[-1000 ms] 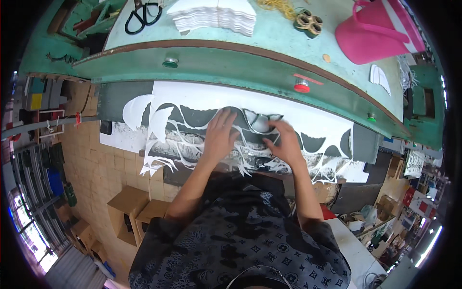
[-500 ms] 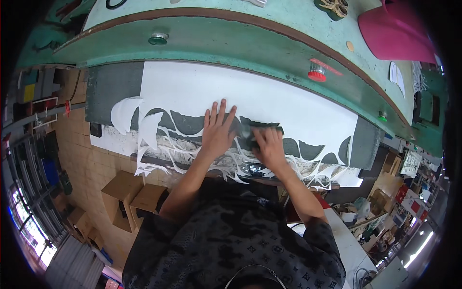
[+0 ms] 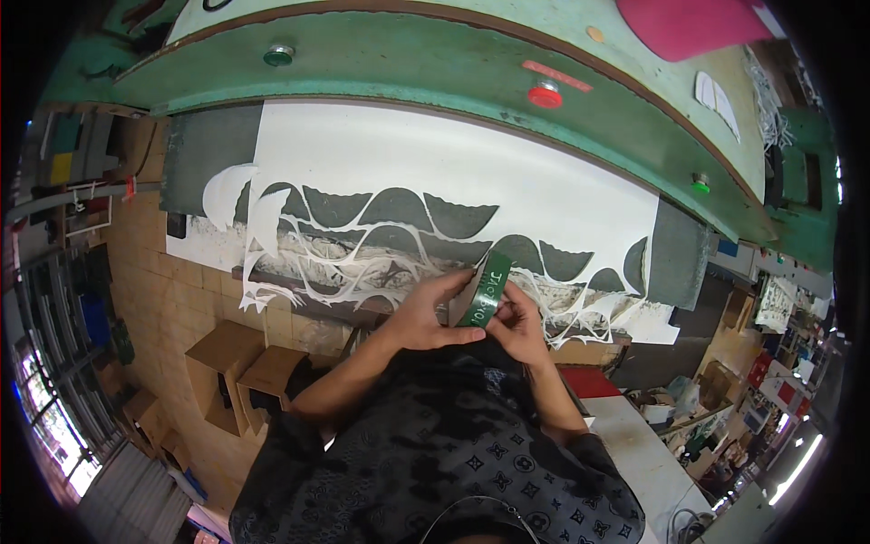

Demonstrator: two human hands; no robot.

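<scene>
Close in front of my body I hold a green cutting die (image 3: 494, 281), a curved band with white lettering, lifted off the material and tilted. My left hand (image 3: 424, 313) grips it from the left, with thumb and fingers spread around its sides. From the right, the bent fingers of my right hand (image 3: 521, 328) press on its lower edge. The inside of the die is mostly hidden from view. Beyond my hands lies a white sheet (image 3: 471, 163), its near part cut into a web of thin curved strips with half-moon gaps over a dark grey board (image 3: 213, 150).
A green machine beam (image 3: 390, 72) spans the far side, carrying a red button (image 3: 545, 94) and green buttons. Above it sit a pink container (image 3: 693, 23) and a white cut piece (image 3: 716, 102). Cardboard boxes (image 3: 222, 372) stand on the floor at left; a pale table (image 3: 643, 444) is at right.
My left hand has left the sheet, where it lay flat. My right hand has brought the die up from the sheet toward my body, and both hands now hold it. The view has shifted slightly.
</scene>
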